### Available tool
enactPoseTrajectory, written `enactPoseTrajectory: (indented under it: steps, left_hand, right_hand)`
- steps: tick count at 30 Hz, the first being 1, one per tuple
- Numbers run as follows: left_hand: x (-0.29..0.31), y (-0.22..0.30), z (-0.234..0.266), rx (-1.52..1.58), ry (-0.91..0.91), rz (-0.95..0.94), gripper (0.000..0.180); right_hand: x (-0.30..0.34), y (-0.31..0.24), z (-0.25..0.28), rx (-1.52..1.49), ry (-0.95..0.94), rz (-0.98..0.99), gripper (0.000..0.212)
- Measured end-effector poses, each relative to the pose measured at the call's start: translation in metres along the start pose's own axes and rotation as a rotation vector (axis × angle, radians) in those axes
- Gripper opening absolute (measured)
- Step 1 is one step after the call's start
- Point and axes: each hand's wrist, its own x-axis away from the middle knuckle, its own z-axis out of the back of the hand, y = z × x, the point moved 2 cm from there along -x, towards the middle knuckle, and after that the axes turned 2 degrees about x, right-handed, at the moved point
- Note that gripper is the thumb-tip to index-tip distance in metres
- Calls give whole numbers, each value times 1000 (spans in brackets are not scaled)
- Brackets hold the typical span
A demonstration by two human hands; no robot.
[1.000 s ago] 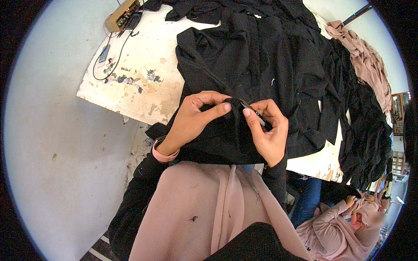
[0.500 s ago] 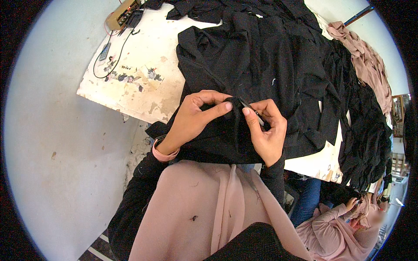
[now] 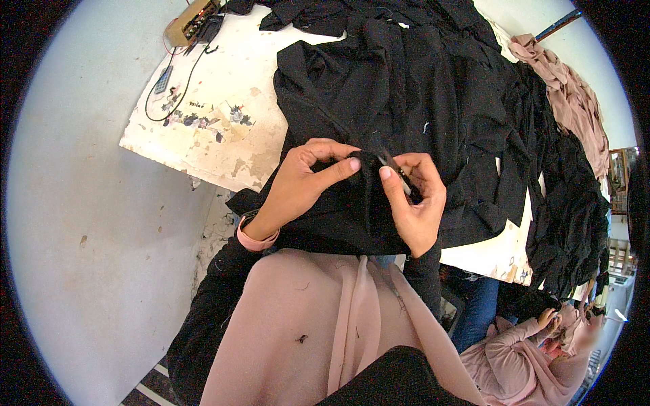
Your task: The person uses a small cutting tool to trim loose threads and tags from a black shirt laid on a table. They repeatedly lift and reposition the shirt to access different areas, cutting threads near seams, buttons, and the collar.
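A black garment (image 3: 406,88) lies spread over the table, its near edge reaching my lap. My left hand (image 3: 305,176), with a pink band at the wrist, pinches a raised fold of this cloth between thumb and fingers. Just to its right, my right hand (image 3: 414,196) is closed round small dark thread snips (image 3: 405,177). Their blades point up and left to the pinched fold and are smeared by motion. Whether the tips touch the cloth I cannot tell.
The pale, worn table (image 3: 203,142) bears a brownish box with wires (image 3: 193,24) and a cable with a small grey remote-like piece (image 3: 162,81). More black cloth (image 3: 565,203) and pink cloth (image 3: 565,88) pile on the right. A co-worker in pink (image 3: 518,358) sits at lower right.
The snips in my right hand have shifted slightly, and their blades are now blurred. My left hand keeps its pinch on the cloth in the same place.
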Motion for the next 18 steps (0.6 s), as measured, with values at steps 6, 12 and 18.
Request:
enactPoseTrajectory:
  steps: [6, 12, 18]
  left_hand:
    - [5, 9, 4, -73, 123, -175, 26]
    - [9, 14, -5, -665, 144, -335, 28]
    - [9, -7, 0, 204, -281, 265, 52]
  right_hand:
    - [-9, 12, -6, 106, -75, -120, 29]
    - [-5, 0, -20, 273, 59, 363, 25]
    - [-20, 4, -16, 512, 164, 549, 28]
